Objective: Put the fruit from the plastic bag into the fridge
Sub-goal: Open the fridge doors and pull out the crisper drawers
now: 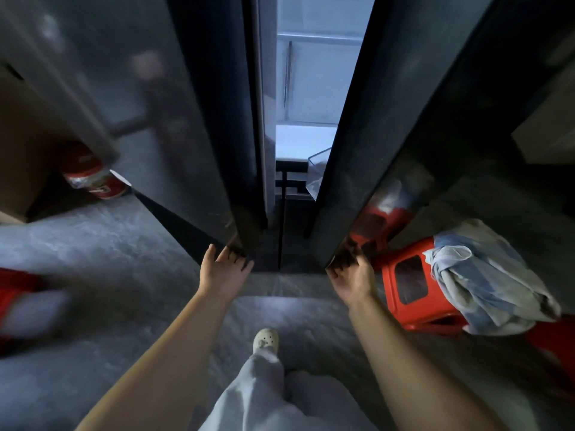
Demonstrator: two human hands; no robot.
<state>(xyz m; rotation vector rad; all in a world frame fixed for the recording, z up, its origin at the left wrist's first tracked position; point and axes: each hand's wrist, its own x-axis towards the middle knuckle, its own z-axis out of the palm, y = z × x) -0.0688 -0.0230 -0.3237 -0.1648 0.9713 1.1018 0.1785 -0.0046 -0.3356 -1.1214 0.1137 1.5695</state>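
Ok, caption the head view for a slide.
Left hand at left door, right hand gripping right door; fridge ajar.

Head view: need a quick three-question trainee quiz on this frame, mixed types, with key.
1. True or false: the left hand is at the lower edge of the left door, and the right hand is at the lower edge of the right door.
2. Pick one: what lies on the red stool? A) a pale crumpled bundle B) a metal pot C) a stack of plates.
3. Short answer: what shows through the gap between the two doors?

Key: 1 true. 2 A. 3 the lit fridge interior; the doors are ajar.
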